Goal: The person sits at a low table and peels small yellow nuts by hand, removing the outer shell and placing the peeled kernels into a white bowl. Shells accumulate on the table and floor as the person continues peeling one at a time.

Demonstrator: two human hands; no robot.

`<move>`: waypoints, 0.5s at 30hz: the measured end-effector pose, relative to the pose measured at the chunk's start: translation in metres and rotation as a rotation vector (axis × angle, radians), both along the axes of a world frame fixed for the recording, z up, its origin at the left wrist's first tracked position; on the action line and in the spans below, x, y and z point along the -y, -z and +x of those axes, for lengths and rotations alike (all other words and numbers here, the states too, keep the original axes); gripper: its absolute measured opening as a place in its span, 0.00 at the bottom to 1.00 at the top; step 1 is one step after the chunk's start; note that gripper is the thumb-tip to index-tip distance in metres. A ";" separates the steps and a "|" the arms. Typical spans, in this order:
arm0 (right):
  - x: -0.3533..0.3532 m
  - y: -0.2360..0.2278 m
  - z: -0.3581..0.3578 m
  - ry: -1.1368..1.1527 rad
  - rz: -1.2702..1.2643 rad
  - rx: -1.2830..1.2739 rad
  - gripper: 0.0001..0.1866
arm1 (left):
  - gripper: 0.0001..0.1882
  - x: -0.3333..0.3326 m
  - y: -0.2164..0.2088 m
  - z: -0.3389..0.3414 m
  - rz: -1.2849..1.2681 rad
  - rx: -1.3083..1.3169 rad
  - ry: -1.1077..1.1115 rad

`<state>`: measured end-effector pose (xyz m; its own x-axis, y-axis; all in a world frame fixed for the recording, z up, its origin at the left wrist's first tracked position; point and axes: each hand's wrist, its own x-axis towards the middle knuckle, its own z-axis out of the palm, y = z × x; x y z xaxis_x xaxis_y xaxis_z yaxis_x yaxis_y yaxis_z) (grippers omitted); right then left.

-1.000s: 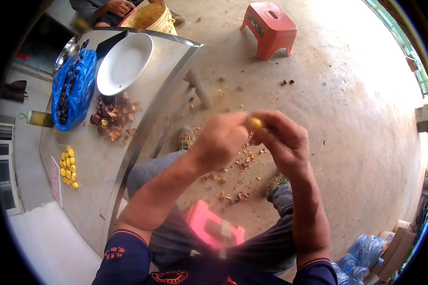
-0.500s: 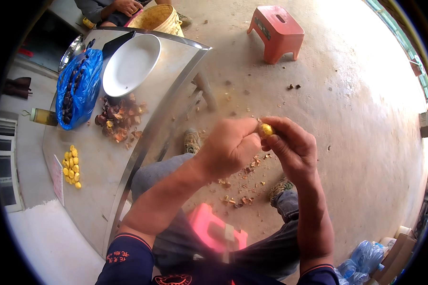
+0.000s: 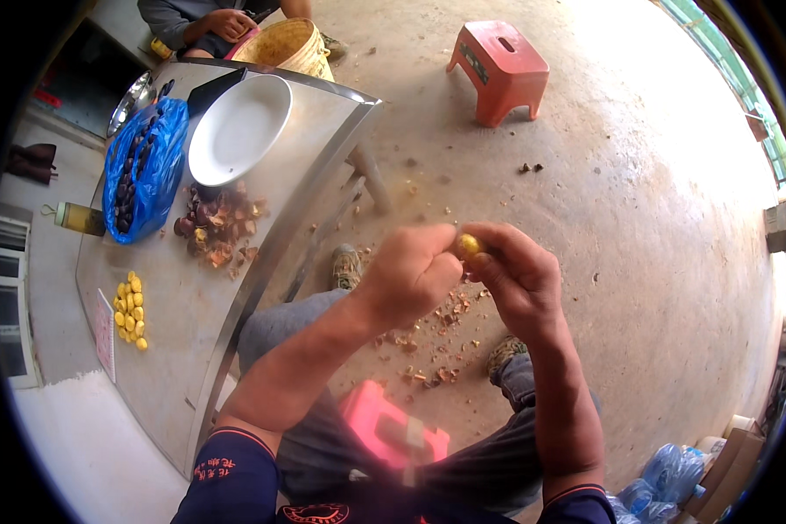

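A yellow, partly peeled chestnut point(image 3: 469, 245) sits between the thumb and fingers of my right hand point(image 3: 526, 278), held over the floor between my knees. Closed tight, my left hand point(image 3: 413, 272) presses up against the chestnut from the left; whatever its fingers grip is hidden. On the table to my left, peeled yellow chestnuts point(image 3: 129, 306) lie in a small pile. Behind them are broken brown shells point(image 3: 220, 225) and an open blue plastic bag point(image 3: 170, 144) of dark unpeeled chestnuts point(image 3: 126, 188).
A white oval plate point(image 3: 240, 127) lies on the metal-edged table point(image 3: 179, 306), beside a notebook point(image 3: 105, 336). Beyond it, another person's hand point(image 3: 231, 24) is near a yellow bucket point(image 3: 306, 52). A red stool point(image 3: 508, 63) stands ahead; shell bits point(image 3: 432, 336) litter the floor.
Both hands have shifted slightly left in the picture with the chestnut, still together. The view has tilted a little; the things on the table stay put.
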<state>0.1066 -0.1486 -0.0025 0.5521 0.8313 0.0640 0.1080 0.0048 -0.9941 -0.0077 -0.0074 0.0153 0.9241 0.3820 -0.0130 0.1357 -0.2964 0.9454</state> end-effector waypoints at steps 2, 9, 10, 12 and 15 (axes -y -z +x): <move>0.001 -0.003 0.000 0.007 0.010 -0.037 0.11 | 0.13 0.001 -0.003 0.000 -0.028 -0.009 -0.002; -0.002 -0.005 0.002 -0.007 0.006 0.282 0.11 | 0.11 -0.002 0.007 0.001 0.022 0.004 0.005; -0.001 -0.002 0.002 -0.014 0.008 0.244 0.11 | 0.11 -0.003 0.009 0.000 0.019 0.012 0.020; -0.002 -0.004 0.006 -0.031 0.022 0.049 0.12 | 0.11 -0.008 0.006 0.003 0.027 0.053 0.053; 0.003 -0.009 0.005 -0.067 0.037 -0.283 0.14 | 0.11 0.000 -0.003 0.000 -0.058 0.109 0.041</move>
<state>0.1121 -0.1519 0.0061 0.4962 0.8666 -0.0539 -0.1753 0.0392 -0.9837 -0.0074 -0.0073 0.0180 0.9360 0.3453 0.0681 0.0196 -0.2443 0.9695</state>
